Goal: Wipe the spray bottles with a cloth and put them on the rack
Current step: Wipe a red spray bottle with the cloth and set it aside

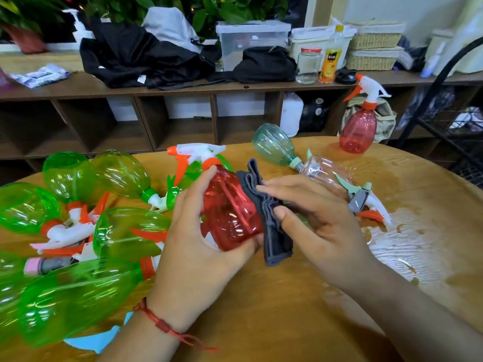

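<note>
My left hand [193,246] grips a red spray bottle [230,210] above the wooden table [287,296], its white and orange trigger head pointing away from me. My right hand [316,220] holds a folded grey cloth [269,220] against the bottle's right side, thumb pinching the cloth. Several green spray bottles [122,176] lie on their sides at the left. A pale green bottle [274,146] and a clear bottle [326,171] lie behind my right hand. Another red spray bottle [359,129] stands upright at the table's far right. A black wire rack [444,105] stands at the right edge.
Wet patches shine on the table at the right [405,231]. Behind the table runs a low wooden shelf unit [183,118] carrying black bags [146,58], plastic boxes [251,40], a glass jar [309,65] and a juice bottle [330,62].
</note>
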Tool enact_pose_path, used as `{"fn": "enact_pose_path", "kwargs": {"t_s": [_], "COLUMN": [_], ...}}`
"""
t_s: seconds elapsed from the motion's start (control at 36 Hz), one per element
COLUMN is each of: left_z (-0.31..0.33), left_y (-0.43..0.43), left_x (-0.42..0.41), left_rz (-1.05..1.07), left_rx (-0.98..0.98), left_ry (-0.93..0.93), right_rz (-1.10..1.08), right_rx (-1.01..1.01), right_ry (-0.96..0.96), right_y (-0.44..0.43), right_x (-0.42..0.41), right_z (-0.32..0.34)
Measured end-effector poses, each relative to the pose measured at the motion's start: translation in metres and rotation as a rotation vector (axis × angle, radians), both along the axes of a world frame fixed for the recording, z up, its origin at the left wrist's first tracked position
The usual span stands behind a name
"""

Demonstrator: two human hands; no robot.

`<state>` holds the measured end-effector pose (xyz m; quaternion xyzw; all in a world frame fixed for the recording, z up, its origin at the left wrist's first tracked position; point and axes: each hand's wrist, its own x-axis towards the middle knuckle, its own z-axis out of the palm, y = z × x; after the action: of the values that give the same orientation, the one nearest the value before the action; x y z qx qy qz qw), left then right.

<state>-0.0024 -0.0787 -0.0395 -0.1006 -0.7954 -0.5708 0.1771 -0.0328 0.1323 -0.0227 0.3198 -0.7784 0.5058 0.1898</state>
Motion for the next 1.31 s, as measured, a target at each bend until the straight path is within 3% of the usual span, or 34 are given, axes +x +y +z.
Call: {"fn": "enact_pose_path", "kwargs": {"t_s": [0.19, 0.47, 0.64, 0.81, 1.08, 1.31], "left_z": [0.004, 0.01, 0.005, 0.006, 0.0, 0.003], "left_y": [0.005, 0.012, 0.012, 0.009, 0.002, 0.011], "left_x": [0.007, 0.019, 0.016, 0.013, 0.001, 0.009], "left_rz": [-0.132, -0.235, -0.192, -0.02, 0.026, -0.123], "left_rx": [0.109, 0.006, -0.133, -0.299, 0.008, 0.213], "left_ry": [-0.058, -0.104, -0.069, 0.034, 0.012, -0.032], "right_rz": [-0.027, 0.0, -0.03, -0.018, 0.011, 0.005], "right_rx": [-0.081, -0.301, -0.127, -0.074, -0.017, -0.185], "right_ry": [0.004, -0.316, -0.157, -0.119, -0.018, -0.15], "right_y": [0.0, 0.002, 0.0, 0.002, -0.004, -0.002], "right_x": [-0.001, -0.01, -0.008, -0.007, 0.002, -0.004], "right_z": [0.001, -0.001, -0.002, 0.0, -0.002, 0.0]}}
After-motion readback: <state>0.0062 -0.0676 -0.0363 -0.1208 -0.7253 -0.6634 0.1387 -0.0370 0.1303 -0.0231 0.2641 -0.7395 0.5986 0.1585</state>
